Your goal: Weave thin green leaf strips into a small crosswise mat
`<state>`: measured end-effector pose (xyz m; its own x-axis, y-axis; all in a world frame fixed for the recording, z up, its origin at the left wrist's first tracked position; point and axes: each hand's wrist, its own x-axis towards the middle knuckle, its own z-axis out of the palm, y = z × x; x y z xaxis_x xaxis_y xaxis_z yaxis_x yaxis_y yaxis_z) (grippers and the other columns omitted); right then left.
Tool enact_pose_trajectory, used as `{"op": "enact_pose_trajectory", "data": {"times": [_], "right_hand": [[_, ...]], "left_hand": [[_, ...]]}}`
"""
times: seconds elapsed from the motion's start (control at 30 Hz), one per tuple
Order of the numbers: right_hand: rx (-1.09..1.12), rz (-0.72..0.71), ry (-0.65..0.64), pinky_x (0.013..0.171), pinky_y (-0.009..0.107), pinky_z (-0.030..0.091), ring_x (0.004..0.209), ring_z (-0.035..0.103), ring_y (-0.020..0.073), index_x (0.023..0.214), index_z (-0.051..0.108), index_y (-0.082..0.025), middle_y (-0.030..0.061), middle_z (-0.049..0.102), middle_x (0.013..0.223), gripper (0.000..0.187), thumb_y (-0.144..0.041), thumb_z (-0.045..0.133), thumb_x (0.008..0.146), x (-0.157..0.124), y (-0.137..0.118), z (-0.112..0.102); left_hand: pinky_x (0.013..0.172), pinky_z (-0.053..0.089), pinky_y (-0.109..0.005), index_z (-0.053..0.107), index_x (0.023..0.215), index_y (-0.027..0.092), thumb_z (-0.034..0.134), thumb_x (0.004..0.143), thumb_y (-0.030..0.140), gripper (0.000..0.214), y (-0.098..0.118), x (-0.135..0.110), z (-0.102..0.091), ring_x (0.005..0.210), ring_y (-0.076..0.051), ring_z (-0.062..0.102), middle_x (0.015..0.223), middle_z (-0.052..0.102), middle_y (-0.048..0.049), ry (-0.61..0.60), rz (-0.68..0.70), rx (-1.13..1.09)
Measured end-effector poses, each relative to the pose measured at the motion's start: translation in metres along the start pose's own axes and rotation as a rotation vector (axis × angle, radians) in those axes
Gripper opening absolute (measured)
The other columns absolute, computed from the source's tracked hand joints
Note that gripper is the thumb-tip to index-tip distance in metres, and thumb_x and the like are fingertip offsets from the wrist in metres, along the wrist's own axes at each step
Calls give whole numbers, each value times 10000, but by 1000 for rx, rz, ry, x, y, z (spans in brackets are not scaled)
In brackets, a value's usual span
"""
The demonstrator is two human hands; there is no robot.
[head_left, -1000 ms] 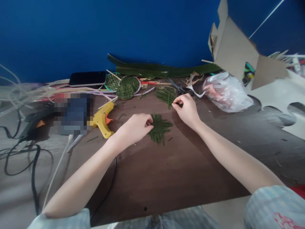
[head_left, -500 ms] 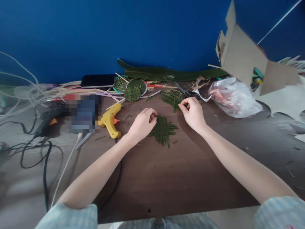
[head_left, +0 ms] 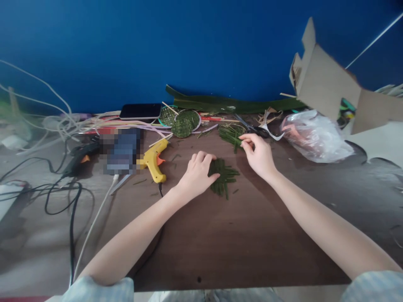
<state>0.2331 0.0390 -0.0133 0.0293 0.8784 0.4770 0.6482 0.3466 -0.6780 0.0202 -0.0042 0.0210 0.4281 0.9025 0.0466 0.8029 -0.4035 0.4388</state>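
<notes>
My left hand (head_left: 199, 173) rests with its fingers flat on the left part of a small woven patch of green leaf strips (head_left: 224, 178) on the dark brown table (head_left: 239, 235). My right hand (head_left: 260, 156) is just behind the patch, thumb and forefinger pinched on a thin green leaf strip (head_left: 243, 144). That strip comes from a loose pile of cut leaf strips (head_left: 231, 133) further back.
A yellow glue gun (head_left: 154, 159) lies left of my left hand, its cord running to the table's front. Behind are woven leaf discs (head_left: 184, 122), a phone (head_left: 140, 111), scissors (head_left: 252, 126), long green leaves (head_left: 233, 103), a plastic bag (head_left: 315, 136), a cardboard box (head_left: 327, 90). Cables (head_left: 59, 197) lie at the left.
My left hand has gone from pinching the patch's edge to lying flat on it. The right hand lifted a strip from the pile. The view shifted, so everything sits lower and further right.
</notes>
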Motion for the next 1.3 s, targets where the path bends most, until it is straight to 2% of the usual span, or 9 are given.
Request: {"op": "enact_pose_trajectory", "data": {"times": [0.23, 0.43, 0.67, 0.8, 0.93, 1.17, 1.3], "right_hand": [[-9, -71, -30, 684, 351, 498, 762, 607, 186, 915, 620, -201, 62, 634, 833, 189, -163, 474, 801, 0, -1, -2], [54, -119, -34, 681, 334, 490, 753, 587, 172, 885, 629, -212, 46, 620, 826, 157, -182, 485, 831, -1, -17, -3], [158, -86, -191, 616, 300, 467, 653, 561, 140, 831, 576, -200, 27, 618, 787, 56, -228, 527, 832, -11, -29, 6], [232, -34, -222, 635, 297, 478, 707, 609, 151, 833, 533, -203, 25, 630, 786, 42, -240, 514, 841, -12, -27, 7], [277, -19, -280, 702, 316, 493, 763, 639, 161, 869, 499, -209, 28, 638, 802, 37, -236, 483, 850, -12, -25, 6], [240, -22, -287, 672, 301, 478, 721, 597, 151, 846, 544, -195, 32, 620, 800, 59, -248, 523, 831, -9, -25, 7], [294, 7, -281, 725, 311, 488, 793, 612, 161, 855, 573, -192, 42, 637, 851, 62, -233, 540, 821, -9, -22, 8]], "left_hand": [[948, 403, -475, 507, 1051, 175, 630, 779, 221, 303, -8, -13, 4, 1048, -251, 469, 1078, 516, -87, 104, -16, -44], [941, 415, -475, 477, 1057, 173, 643, 752, 215, 350, -11, -13, 6, 1068, -255, 472, 1077, 500, -91, 180, -2, -100], [958, 430, -436, 471, 1064, 144, 693, 710, 211, 423, -16, -12, 8, 1077, -245, 477, 1087, 479, -100, 197, -28, -135], [936, 449, -423, 485, 1042, 158, 703, 715, 241, 401, -16, -11, 9, 1057, -240, 489, 1073, 484, -87, 231, -31, -112], [945, 421, -466, 498, 1021, 163, 724, 701, 263, 404, -15, -11, 7, 1050, -260, 486, 1047, 505, -85, 254, -48, -33], [970, 386, -475, 505, 1026, 158, 740, 685, 283, 432, -17, -9, 8, 1069, -262, 477, 1045, 499, -80, 223, -77, -18], [973, 383, -459, 511, 1009, 153, 742, 685, 282, 418, -18, -9, 9, 1064, -258, 474, 1034, 501, -75, 215, -84, -22]]}}
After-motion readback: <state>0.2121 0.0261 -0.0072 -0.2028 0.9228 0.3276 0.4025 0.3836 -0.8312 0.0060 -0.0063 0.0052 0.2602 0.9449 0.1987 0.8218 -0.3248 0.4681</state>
